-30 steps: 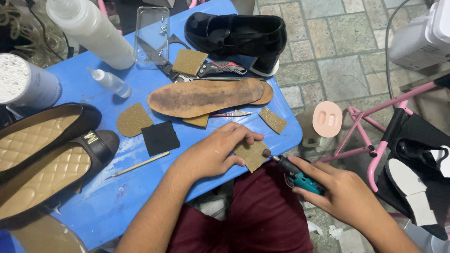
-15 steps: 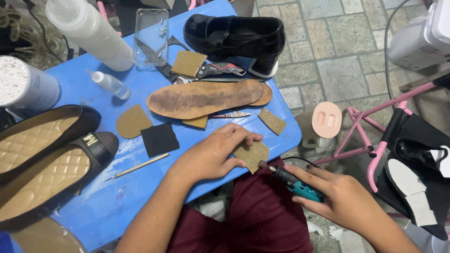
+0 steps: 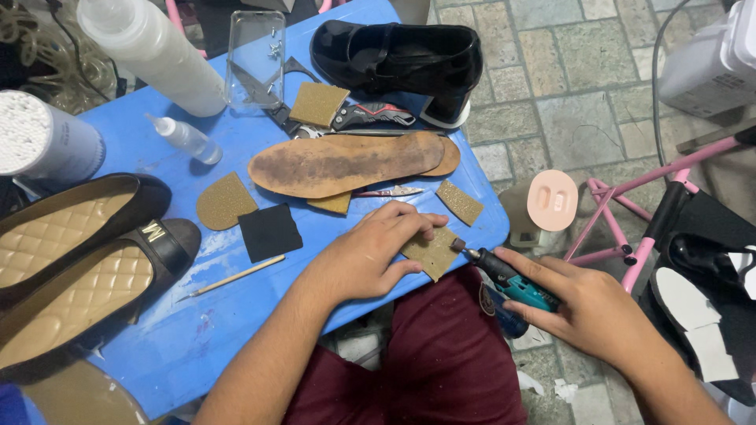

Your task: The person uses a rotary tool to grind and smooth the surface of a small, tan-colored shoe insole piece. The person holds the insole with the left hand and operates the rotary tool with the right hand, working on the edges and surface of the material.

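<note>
Shoe-repair workshop: worn insole, rotary tool

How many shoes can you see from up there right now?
3 for sure: a glossy black heeled shoe at the table's far edge and two brown quilted flats at left. Others may be hidden.

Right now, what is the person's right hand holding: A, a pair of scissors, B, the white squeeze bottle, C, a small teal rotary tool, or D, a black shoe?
C: the right hand grips a small teal rotary tool, its tip meeting the edge of the tan sole piece that the left hand pins at the edge of the blue table.
</note>
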